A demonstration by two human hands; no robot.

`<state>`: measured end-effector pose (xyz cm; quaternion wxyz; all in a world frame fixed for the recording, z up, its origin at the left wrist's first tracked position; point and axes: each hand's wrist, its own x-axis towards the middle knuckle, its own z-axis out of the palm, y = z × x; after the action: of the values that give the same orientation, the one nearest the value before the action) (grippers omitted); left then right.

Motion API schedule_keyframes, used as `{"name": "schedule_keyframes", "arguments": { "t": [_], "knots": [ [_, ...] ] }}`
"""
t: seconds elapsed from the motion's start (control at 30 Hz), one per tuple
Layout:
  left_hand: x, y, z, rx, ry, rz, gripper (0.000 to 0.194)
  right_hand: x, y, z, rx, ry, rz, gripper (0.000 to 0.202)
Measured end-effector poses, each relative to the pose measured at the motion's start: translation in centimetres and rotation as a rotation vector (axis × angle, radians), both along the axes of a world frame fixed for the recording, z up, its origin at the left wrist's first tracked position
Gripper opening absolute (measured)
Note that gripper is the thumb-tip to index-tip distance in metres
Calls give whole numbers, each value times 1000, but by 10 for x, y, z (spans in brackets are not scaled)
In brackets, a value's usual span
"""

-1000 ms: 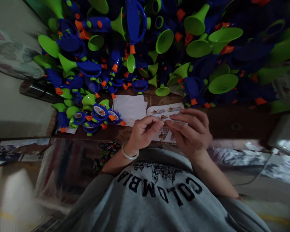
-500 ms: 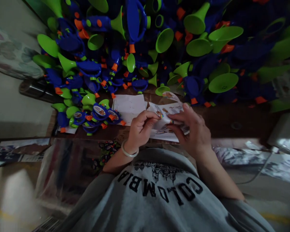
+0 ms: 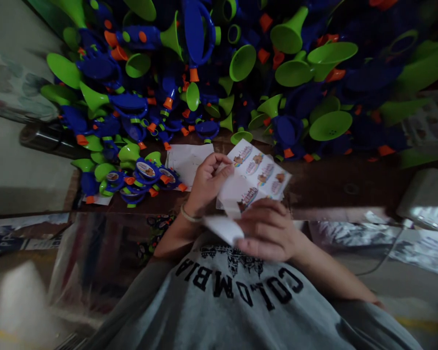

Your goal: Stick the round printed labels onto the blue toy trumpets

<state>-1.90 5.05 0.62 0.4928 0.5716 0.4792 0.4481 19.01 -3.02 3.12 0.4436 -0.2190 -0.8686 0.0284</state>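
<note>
My left hand point(image 3: 209, 181) pinches the left edge of a white sheet of stickers point(image 3: 256, 167), printed with small brown animal pictures and lettering. Below it, near my shirt, my right hand point(image 3: 268, 232) is closed on a white paper strip point(image 3: 223, 229) that curls out to the left and is smeared by motion. Whether the strip still joins the sheet, I cannot tell. Part of the sheet's lower edge is hidden behind my right fingers. Left of my hands lies a group of blue-green toy trumpets point(image 3: 144, 177) with orange mouthpieces, some bearing oval stickers.
A large heap of similar toy trumpets point(image 3: 200, 92) fills the back of the dark table point(image 3: 324, 187). White papers point(image 3: 184, 158) lie left of the sheet. A dark cylinder point(image 3: 47, 138) rests at the left, and a pale box with a cable point(image 3: 428, 197) stands at the right.
My right hand has moved down toward my shirt, drawing the white strip away from the sheet's face. The sheet now lies flatter, with its printed side showing. My left hand keeps its pinch.
</note>
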Motion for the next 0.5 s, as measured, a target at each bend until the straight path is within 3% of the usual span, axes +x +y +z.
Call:
{"name": "schedule_keyframes", "arguments": {
  "t": [0.07,0.1,0.13,0.23,0.3,0.4,0.5],
  "knots": [
    [-6,18,-13,6,174,-132,14,8,1,7,-1,34,-38,23],
    [-9,27,-20,35,298,-194,11,16,8,6,-17,89,-160,29],
    [-10,33,-26,63,403,-236,11,28,20,1,-8,170,-373,42],
    [-9,42,-39,177,617,-199,24,72,76,-29,173,406,-676,96],
    [-5,40,-44,281,718,-135,30,101,117,-53,204,330,-810,106],
    [3,28,-43,468,737,-101,28,127,153,-75,74,339,-884,95],
    [12,13,-36,623,534,-101,22,129,145,-71,7,493,-828,76]
  ]
}}
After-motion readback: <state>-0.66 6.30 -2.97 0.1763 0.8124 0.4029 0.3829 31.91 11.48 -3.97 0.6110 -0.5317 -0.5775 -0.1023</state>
